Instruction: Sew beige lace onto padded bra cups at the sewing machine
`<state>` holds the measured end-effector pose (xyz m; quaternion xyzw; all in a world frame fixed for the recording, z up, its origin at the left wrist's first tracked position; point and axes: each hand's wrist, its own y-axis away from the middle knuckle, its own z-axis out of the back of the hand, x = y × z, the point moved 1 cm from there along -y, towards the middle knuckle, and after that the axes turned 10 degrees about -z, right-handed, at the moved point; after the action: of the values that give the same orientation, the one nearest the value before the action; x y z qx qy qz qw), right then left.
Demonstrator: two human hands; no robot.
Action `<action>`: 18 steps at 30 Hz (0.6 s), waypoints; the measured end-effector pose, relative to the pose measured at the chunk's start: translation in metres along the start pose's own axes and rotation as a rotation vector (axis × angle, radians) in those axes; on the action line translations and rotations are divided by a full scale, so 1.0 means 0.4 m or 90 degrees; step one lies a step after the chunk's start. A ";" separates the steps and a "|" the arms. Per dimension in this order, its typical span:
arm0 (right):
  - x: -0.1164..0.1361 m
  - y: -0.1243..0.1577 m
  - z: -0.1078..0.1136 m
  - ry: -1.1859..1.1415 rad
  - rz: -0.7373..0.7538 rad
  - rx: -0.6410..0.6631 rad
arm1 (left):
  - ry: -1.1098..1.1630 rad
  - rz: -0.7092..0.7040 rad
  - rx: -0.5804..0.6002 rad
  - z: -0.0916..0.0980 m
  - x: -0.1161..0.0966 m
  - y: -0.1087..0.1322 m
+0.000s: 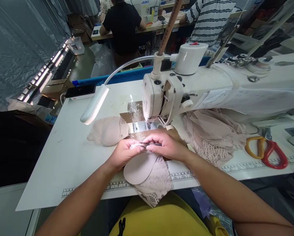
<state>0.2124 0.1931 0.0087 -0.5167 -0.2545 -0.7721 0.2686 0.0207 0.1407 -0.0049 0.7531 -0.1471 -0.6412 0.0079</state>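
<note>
In front of the sewing machine [159, 91], my left hand [126, 152] pinches the upper edge of a pale pink bra cup piece [140, 168] with lace. Its smooth cup and patterned lace [158, 180] hang down over the table's front edge. My right hand [169, 146] is closed around a thin dark pointed tool [155, 144], whose exact kind I cannot make out. Its tip meets the fabric between my two thumbs. Another lace-edged cup [109, 131] lies left of the needle plate [140, 127], close to the presser foot.
Pink lace fabric [211, 137] is heaped under the machine arm, with scissors [267, 150] to its right. A lamp [95, 104] on a bendable neck hangs over the table's left half. A phone [80, 91] lies at the back left. Two co-workers sit beyond the table.
</note>
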 end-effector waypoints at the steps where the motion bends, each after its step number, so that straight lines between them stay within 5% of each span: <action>1: 0.001 -0.001 -0.003 -0.005 0.004 -0.004 | -0.010 0.000 -0.002 0.000 0.001 0.000; 8: -0.017 -0.006 -0.013 -0.020 -0.001 -0.092 | -0.060 -0.022 0.014 0.003 -0.005 0.000; 13: -0.026 0.007 -0.003 0.058 -0.024 -0.153 | -0.313 -0.011 0.077 0.055 -0.077 0.048; 18: 0.001 0.021 -0.040 0.294 0.160 -0.157 | -0.633 -0.183 -0.096 0.139 -0.162 0.034</action>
<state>0.2074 0.1763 0.0048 -0.3838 -0.0247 -0.8549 0.3483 -0.0447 0.1526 0.0504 0.3677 0.0185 -0.9247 -0.0965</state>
